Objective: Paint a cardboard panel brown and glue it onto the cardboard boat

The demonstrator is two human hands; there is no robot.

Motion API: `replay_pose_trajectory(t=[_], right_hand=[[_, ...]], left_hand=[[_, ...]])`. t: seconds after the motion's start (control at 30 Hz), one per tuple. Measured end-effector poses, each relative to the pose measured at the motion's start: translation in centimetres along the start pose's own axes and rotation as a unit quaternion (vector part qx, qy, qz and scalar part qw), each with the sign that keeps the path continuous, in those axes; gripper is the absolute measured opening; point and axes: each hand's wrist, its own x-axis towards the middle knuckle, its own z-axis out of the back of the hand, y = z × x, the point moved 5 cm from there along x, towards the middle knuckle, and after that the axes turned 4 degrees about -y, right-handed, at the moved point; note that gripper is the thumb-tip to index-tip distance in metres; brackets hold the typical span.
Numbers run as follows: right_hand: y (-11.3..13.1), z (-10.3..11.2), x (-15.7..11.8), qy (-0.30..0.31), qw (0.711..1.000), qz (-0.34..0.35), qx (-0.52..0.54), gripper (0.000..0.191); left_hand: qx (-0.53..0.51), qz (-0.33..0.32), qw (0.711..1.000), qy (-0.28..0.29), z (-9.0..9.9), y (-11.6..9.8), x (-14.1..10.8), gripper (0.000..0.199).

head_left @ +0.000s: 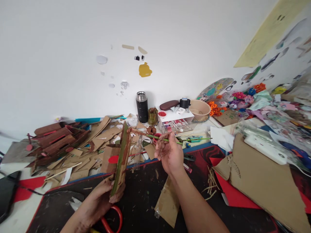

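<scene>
My left hand point(107, 191) is closed round the lower end of a long, narrow cardboard piece point(123, 158), painted green and brown, which stands tilted up over the dark mat. In my right hand point(170, 150), a slim green-handled paintbrush point(194, 139) is pinched between the fingers. Its brown front end points left, close to the top of the cardboard piece; whether they touch, I cannot tell. Brown smears mark both hands. Red-handled scissors point(114, 220) lie beneath my left hand, partly hidden. A cardboard strip point(167, 202) rests on the mat below my right forearm.
A brown model boat point(60, 137) and cardboard scraps point(87, 155) crowd the left. A black flask point(142, 108), a brownish jar point(153, 116) and a beige bowl point(199, 109) stand at the wall. Large cardboard point(262, 174) and a white glue gun point(266, 149) lie right.
</scene>
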Motion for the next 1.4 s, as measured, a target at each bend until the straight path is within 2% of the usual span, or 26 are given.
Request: replay_pose_trajectory(t=[0.3, 1.4], right_hand=[[0.3, 0.09, -0.05, -0.004, 1.0, 0.01, -0.008, 0.054], [0.22, 0.09, -0.09, -0.004, 1.0, 0.0, -0.007, 0.054]], left_hand=[[0.008, 0.003, 1.0, 0.001, -0.42, -0.14, -0.07, 0.039], [0.002, 0.002, 1.0, 0.003, 0.11, 0.1, 0.03, 0.035]])
